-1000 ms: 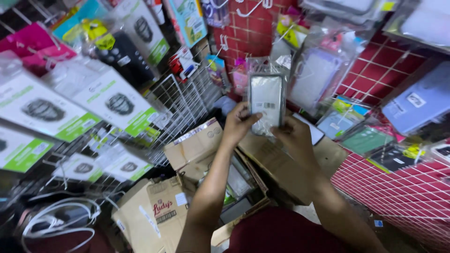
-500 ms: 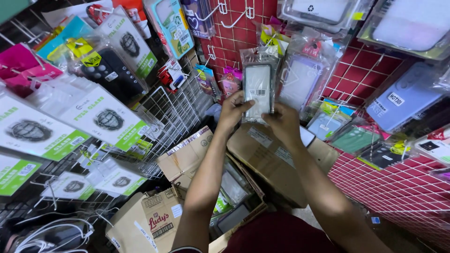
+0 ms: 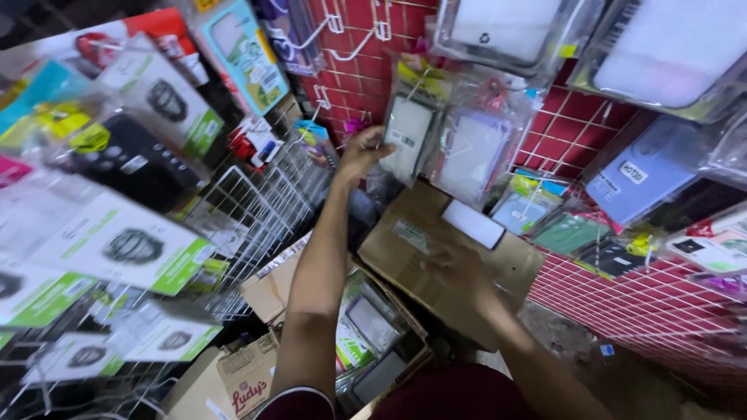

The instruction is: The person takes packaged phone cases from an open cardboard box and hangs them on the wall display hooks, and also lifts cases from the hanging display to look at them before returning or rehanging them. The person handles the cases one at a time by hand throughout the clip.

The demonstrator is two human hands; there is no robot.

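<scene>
Head view: my left hand point(image 3: 359, 154) is raised to the red grid wall point(image 3: 661, 303), its fingers pinched on the left edge of a clear packet point(image 3: 406, 138) with a pale phone case inside; the packet hangs upright against the wall, just beside a second clear packet point(image 3: 467, 152) to its right. My right hand point(image 3: 459, 268) is lower, blurred, hovering over the top of a brown carton point(image 3: 436, 257); I cannot tell whether it is clenched or released, and I see nothing in it. A white card point(image 3: 482, 223) lies on the carton's far edge. Below my left forearm sits an open box point(image 3: 373, 334) of packaged cases. A white wire rack point(image 3: 257, 218) leans at left among hanging packets.
</scene>
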